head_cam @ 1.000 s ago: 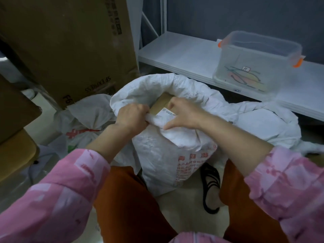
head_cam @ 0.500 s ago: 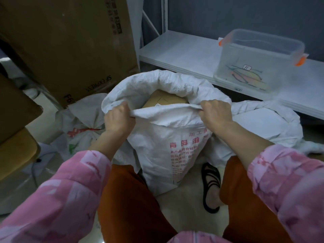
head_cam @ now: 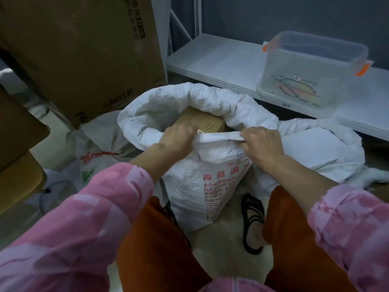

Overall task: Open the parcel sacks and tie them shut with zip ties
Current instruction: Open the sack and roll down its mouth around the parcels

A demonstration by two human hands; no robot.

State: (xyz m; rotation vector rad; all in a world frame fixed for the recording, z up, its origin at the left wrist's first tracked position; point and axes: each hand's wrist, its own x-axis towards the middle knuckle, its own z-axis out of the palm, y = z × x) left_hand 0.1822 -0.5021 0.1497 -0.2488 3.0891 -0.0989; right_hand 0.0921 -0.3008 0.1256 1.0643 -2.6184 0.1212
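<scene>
Both hands clamp rolled rim of sack — left hand, right hand. Cardboard box just beyond grip. Woven cloth soft, slippery; load likely heavy — gather rim, not sidewall.

The left hand is sliding inward along the near rim of the white woven sack, closing toward the right hand after both had been spread wide apart half a second ago. Its fingers are curling over the rim and dipping just inside the sack mouth, near the cardboard parcel. The right hand is keeping its grip on the rolled rim, now shifted slightly farther from the body. The stretch of rim between the two sets of fingers is getting shorter, and the parcel top is showing more.
</scene>
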